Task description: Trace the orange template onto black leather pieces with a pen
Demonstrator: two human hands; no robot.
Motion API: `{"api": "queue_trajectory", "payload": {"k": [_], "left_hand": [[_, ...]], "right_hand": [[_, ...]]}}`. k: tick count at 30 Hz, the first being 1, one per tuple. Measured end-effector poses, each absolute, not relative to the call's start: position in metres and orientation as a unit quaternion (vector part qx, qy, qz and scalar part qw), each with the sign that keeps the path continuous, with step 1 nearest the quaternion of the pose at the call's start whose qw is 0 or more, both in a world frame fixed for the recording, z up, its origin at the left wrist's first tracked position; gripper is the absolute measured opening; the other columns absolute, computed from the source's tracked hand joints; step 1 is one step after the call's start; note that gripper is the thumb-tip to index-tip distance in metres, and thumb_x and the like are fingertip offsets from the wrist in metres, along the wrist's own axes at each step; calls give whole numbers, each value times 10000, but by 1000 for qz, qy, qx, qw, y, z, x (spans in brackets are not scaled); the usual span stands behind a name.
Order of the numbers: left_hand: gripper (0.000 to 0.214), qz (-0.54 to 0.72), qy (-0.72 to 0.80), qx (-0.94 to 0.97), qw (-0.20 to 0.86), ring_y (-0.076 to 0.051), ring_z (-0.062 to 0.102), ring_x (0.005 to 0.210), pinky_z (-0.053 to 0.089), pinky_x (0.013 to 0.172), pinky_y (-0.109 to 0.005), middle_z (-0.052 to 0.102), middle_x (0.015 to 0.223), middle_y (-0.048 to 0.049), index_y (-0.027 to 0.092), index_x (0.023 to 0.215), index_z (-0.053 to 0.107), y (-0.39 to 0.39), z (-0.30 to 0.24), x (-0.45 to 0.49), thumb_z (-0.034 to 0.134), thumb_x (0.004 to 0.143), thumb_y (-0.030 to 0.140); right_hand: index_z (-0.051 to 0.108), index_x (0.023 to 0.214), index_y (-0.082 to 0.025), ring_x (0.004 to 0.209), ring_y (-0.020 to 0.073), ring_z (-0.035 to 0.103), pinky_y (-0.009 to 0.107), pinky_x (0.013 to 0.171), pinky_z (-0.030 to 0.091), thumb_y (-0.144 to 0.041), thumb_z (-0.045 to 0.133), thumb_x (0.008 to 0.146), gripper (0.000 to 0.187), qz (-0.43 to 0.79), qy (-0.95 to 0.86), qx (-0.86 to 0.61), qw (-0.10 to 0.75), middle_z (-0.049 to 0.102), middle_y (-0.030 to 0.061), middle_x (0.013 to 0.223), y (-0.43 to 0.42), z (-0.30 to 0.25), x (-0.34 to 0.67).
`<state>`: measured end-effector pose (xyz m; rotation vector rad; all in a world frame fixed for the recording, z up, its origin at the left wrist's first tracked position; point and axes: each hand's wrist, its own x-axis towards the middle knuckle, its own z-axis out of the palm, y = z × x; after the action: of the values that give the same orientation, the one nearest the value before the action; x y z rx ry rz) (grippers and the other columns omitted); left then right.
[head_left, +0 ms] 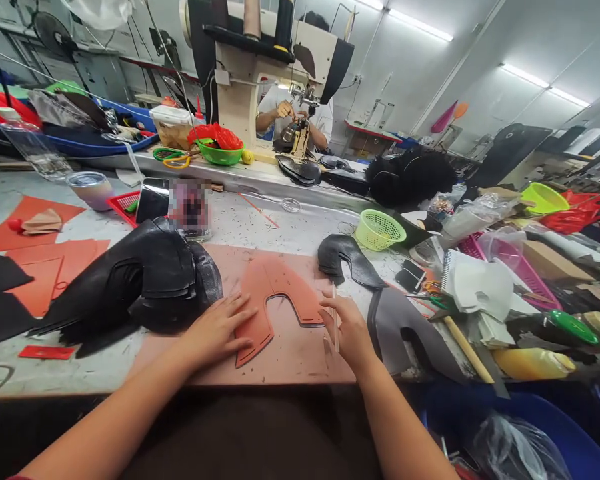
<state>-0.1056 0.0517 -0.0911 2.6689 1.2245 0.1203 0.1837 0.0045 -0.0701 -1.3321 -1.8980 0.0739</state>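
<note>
An orange U-shaped template [270, 277] lies on a pinkish board [290, 357], with a dark edge of material showing beneath its rim. My left hand [223, 327] rests flat on the template's left arm, fingers spread. In my right hand [347, 330] a thin pale pen [335, 320] is held upright between the fingers, beside the template's right end. Left of my left hand is a pile of black leather pieces [155, 273]. Grey U-shaped pieces [405, 327] lie to the right of my right hand, below a curved black leather piece [350, 257].
Across the bench stands a sewing machine [260, 60], with a person working behind it. A green basket [380, 230], a hammer [467, 347] and a yellow bottle [533, 363] are on the right. Orange sheets [75, 260] and a cup [90, 190] lie left.
</note>
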Motion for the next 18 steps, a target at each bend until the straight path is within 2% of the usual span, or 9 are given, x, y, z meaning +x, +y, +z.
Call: {"api": "queue_trajectory", "payload": {"k": [4,7,12,18], "left_hand": [[597,44,409,905,109,-278,309,1319,249,1072,-447,345,1441,-86,292,1309,455,51,-93,-105,513,788,578],[580,36,412,903,114,-267,294,1327,233,1078,-445,332,1448,-84,291,1313,448,52,-92,-104,506,801,558],[565,37,413,902,120,-272,289,1329,238,1078,-448,336,1445,-91,276,1304,462,51,-89,-102,528,800,523],[568,46,412,902,119,-280,295,1325,243,1081,-454,349,1436,-107,248,1292,480,50,-90,-102,561,788,499]], "right_hand": [[579,943,-220,987,211,583,394,836,479,-217,489,869,116,53,-751,-518,407,635,90,1083,3,-67,175],[595,946,-219,1003,198,584,377,849,476,-203,428,889,177,97,-744,-517,413,635,90,1091,3,-64,165],[609,1035,-219,887,181,622,332,792,492,-296,402,908,254,215,-732,-498,412,673,67,954,2,-61,150],[604,813,-181,712,164,623,283,669,486,-357,375,907,303,299,-710,-501,394,644,53,758,3,-64,134]]}}
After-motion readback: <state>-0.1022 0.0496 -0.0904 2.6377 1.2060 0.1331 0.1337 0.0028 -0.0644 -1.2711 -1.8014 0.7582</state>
